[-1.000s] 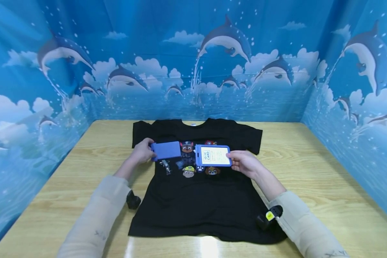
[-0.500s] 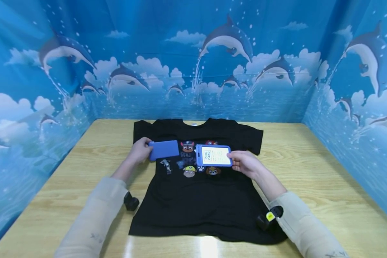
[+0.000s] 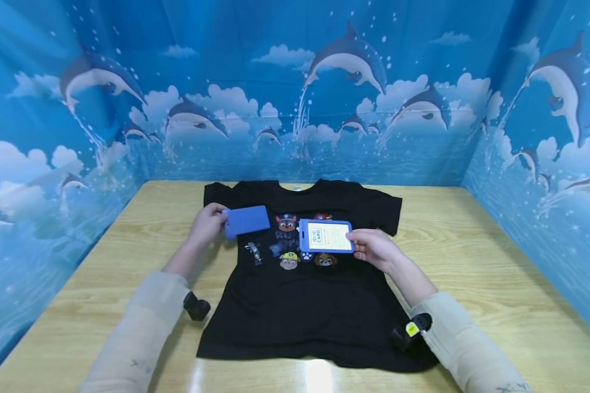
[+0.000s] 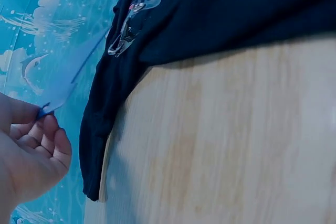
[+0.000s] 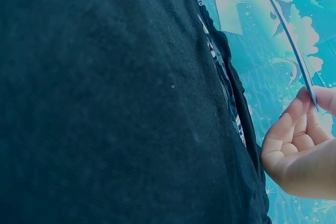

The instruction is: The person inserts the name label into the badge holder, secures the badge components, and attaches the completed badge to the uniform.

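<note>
My left hand point(image 3: 207, 224) pinches a plain blue plastic panel point(image 3: 247, 221), the size of a badge holder, by its left end. In the left wrist view the thumb and fingers meet on a corner of this thin panel point(image 4: 71, 74), raised off the shirt. My right hand point(image 3: 375, 248) holds a blue badge holder point(image 3: 302, 237) by its right end, thumb on its face. Inside the frame shows a white and yellow card marked "ID/IC CARD". From the right wrist the holder point(image 5: 295, 45) appears edge-on. A metal badge clip with a clear strap point(image 3: 254, 253) lies on the shirt below the panel.
Spread flat beneath both hands is a black T-shirt point(image 3: 295, 311) with cartoon dog prints point(image 3: 288, 261) on its chest. It lies on a wooden table point(image 3: 472, 262). Blue dolphin-printed curtains point(image 3: 255, 71) enclose the back and sides.
The left hand has drawn the plain blue panel slightly left and up, away from the badge holder, tilting it. The right hand and the badge holder have hardly moved.
</note>
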`<state>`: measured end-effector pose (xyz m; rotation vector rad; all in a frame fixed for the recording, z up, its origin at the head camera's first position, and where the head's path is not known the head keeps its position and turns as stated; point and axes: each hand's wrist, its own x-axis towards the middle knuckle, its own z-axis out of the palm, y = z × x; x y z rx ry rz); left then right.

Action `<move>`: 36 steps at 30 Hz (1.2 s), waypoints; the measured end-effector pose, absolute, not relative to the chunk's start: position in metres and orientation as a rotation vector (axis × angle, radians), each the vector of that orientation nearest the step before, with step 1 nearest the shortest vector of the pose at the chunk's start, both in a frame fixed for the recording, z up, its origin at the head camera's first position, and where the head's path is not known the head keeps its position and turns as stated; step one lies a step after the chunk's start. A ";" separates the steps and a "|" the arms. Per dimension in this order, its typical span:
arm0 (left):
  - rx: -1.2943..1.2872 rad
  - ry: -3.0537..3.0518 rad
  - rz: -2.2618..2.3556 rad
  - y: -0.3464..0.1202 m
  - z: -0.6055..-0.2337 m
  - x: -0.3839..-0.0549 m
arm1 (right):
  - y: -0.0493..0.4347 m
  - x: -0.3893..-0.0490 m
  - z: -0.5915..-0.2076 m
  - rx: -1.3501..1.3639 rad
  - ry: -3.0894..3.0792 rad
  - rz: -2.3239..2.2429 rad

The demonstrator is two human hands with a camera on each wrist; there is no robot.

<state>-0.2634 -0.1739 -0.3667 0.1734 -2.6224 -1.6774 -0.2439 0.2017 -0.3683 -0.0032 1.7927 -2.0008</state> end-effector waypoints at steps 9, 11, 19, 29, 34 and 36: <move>0.137 -2.532 -1.763 -0.177 -0.362 -0.263 | 0.201 -0.245 -0.368 0.002 1.791 -1.999; 0.121 -2.550 -1.749 -0.177 -0.361 -0.262 | 0.201 -0.245 -0.368 0.001 1.792 -2.000; 0.038 -2.591 -1.708 -0.170 -0.355 -0.256 | 0.202 -0.243 -0.368 -0.020 1.790 -1.988; -0.019 -2.562 -1.798 -0.163 -0.348 -0.251 | 0.201 -0.243 -0.366 -0.009 1.811 -1.973; -0.075 -2.571 -1.817 -0.160 -0.347 -0.248 | 0.200 -0.243 -0.366 0.002 1.812 -1.973; -0.094 -2.575 -1.831 -0.158 -0.347 -0.247 | 0.200 -0.243 -0.365 0.002 1.813 -1.972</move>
